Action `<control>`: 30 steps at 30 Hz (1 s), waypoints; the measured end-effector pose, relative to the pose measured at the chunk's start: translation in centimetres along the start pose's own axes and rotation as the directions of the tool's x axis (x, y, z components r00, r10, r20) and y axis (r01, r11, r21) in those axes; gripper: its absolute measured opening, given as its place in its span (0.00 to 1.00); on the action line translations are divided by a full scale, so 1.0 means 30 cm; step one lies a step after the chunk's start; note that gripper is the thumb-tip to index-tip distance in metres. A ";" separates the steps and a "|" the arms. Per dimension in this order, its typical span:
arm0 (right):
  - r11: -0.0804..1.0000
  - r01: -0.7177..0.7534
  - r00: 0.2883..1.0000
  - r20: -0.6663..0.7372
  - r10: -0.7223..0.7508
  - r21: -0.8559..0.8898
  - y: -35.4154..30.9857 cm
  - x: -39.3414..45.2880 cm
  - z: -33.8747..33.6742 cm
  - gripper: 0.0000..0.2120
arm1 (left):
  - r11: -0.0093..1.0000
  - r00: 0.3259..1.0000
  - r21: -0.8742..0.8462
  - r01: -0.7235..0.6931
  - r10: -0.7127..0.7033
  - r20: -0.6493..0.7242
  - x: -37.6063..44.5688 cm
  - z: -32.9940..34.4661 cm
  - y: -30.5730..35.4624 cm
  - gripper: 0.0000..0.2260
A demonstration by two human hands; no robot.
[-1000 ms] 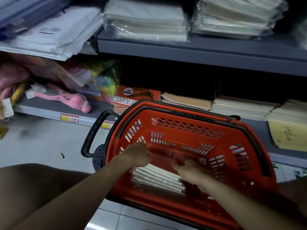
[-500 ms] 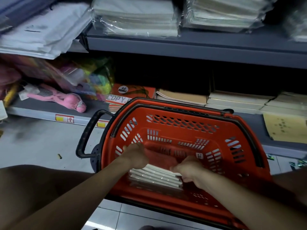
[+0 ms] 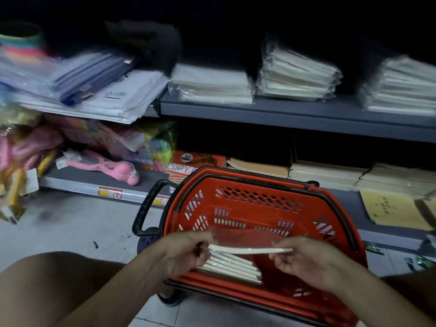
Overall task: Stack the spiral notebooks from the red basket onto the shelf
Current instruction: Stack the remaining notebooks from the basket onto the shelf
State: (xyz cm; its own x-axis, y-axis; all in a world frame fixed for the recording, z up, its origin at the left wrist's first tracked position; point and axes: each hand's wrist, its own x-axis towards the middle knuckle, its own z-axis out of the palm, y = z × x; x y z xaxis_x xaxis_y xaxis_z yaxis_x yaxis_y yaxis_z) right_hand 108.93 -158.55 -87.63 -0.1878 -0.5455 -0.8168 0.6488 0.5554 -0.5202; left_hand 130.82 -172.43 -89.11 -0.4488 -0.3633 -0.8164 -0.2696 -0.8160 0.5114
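Here, head view, we list: one wrapped notebook (image 3: 250, 244), lifted just above the red basket (image 3: 259, 185), long axis running left to right between our hands. Left hand (image 3: 181, 253) pinches its left end; right hand (image 3: 299, 258) grips its right end. Remaining notebooks (image 3: 232, 267) lie at the basket's near-left corner. The shelf (image 3: 283, 114) stands beyond, up and forward of both hands alike.

Both hands (image 3: 238, 253) on one notebook (image 3: 250, 250) — above basket (image 3: 259, 185)
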 end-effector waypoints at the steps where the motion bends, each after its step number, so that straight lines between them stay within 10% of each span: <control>1: 1.000 0.005 0.999 0.035 -0.006 0.015 -0.007 -0.033 0.001 0.05 | 0.999 1.000 -0.033 0.007 -0.006 0.029 -0.023 -0.003 -0.009 0.16; 6: 0.993 0.040 0.977 0.205 -0.063 0.114 -0.008 -0.166 0.025 0.09 | 0.996 0.992 -0.084 -0.036 0.046 0.115 -0.132 -0.007 -0.057 0.08; 16: 0.941 0.330 0.815 0.525 -0.245 -0.073 -0.037 -0.247 0.068 0.27 | 0.929 0.828 -0.035 -0.369 0.346 0.441 -0.304 -0.123 0.015 0.23; 30: 0.701 0.713 0.685 0.206 -0.698 0.007 -0.030 -0.174 0.208 0.25 | 0.662 0.719 -0.298 -0.688 0.678 -0.153 -0.255 -0.054 0.013 0.21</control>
State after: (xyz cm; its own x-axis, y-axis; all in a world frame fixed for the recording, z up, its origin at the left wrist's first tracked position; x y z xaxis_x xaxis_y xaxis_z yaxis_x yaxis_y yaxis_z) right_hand 113.94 -160.12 -81.35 -0.4297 -0.8913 -0.1450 0.3260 -0.0033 -0.9454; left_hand 135.53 -170.70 -83.12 -0.3752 -0.8832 -0.2812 0.3845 -0.4244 0.8198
